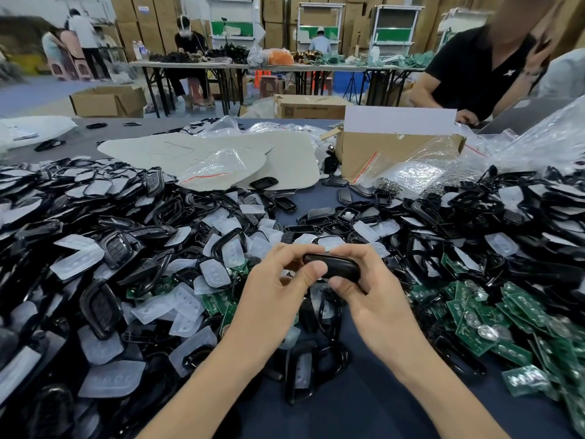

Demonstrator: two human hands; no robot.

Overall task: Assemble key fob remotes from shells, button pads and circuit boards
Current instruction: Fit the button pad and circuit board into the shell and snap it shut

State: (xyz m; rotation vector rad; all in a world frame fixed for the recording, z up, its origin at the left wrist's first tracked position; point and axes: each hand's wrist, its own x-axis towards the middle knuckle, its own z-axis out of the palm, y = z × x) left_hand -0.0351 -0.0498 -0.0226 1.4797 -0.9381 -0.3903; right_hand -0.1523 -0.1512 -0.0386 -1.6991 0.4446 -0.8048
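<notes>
**Squeezing one fob shut, with heaps of parts left**

Gripping a black fob (334, 264) at centre frame, raised above the table (364, 407), between left hand (275, 280) and right hand (370, 293). Seen edge-on and seemingly closed, so probably at the final snap of this unit; contents hidden, seam too dark to judge.

Left fingers (296, 251) curled over the top at the fob's left end, thumb pressed against the near face. Right fingers (349, 250) curled over the top at the other end, thumb tucked under the lower edge. Narrowly spread on both sides, clamped on the fob and holding nothing else.

Judging the wider job as barely begun: only a few closed-looking units (330, 182) lying above centre, near the cardboard box (380, 153). Left to use: black shells (101, 305) heaped across the left and right of the frame, translucent pads (79, 261) scattered among them, green boards (512, 312) piled at lower right, with a few more just left of the hands.
</notes>
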